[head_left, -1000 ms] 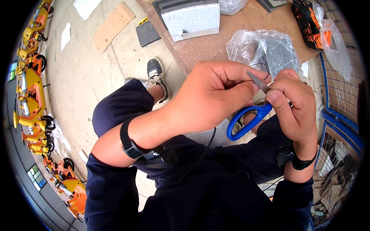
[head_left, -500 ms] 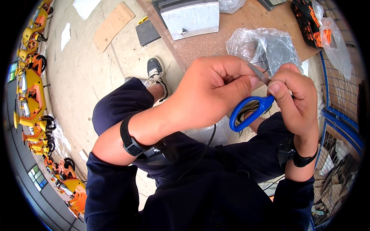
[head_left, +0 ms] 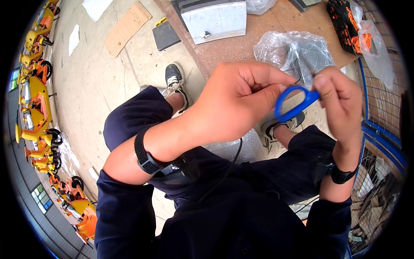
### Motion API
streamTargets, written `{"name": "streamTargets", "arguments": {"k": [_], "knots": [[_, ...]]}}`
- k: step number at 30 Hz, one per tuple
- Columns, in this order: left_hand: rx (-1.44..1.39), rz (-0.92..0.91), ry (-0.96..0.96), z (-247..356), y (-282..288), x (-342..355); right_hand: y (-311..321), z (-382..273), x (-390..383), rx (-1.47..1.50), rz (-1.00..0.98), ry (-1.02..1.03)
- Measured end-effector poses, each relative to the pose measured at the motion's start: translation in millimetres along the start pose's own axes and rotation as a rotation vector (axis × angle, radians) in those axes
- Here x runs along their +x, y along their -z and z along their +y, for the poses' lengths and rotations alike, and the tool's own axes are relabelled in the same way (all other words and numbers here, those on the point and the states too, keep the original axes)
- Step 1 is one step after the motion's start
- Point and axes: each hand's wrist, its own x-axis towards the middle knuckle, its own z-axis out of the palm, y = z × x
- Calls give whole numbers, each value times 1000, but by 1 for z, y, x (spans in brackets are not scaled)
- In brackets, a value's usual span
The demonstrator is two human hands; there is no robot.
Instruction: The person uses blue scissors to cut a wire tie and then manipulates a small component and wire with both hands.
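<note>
My left hand is closed in a pinch, thumb against forefinger. A thin dark wire-like strand sticks up at its fingertips. To its right, my right hand grips a pair of scissors with blue handles around the middle, near the pivot. The handle loop points left toward my left fingertips, and the blurred grey blade points up and away. Beyond the hands, a grey flat piece in clear plastic wrap lies on the brown board.
A light grey metal box with a lock stands on the brown board. Cardboard and a dark plate lie on the floor at left. Blue-framed wire mesh rises at right; yellow scooters line the far left.
My right hand has moved right and slightly up, turning the scissors; the blade has come away from my left fingertips. My left hand stays nearly still.
</note>
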Motion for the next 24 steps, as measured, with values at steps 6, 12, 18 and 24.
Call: {"name": "streamTargets", "arguments": {"k": [6,12,18,24], "knots": [[53,3,48,2,4,1,7,-2,-4,-1,-16,103],[-10,12,73,2,0,0,-15,-8,1,-102,-76,349],[-108,-21,109,5,0,0,-16,-10,1,-98,-73,335],[-161,-28,116,-2,1,2,-14,-8,1,-104,-70,313]]}}
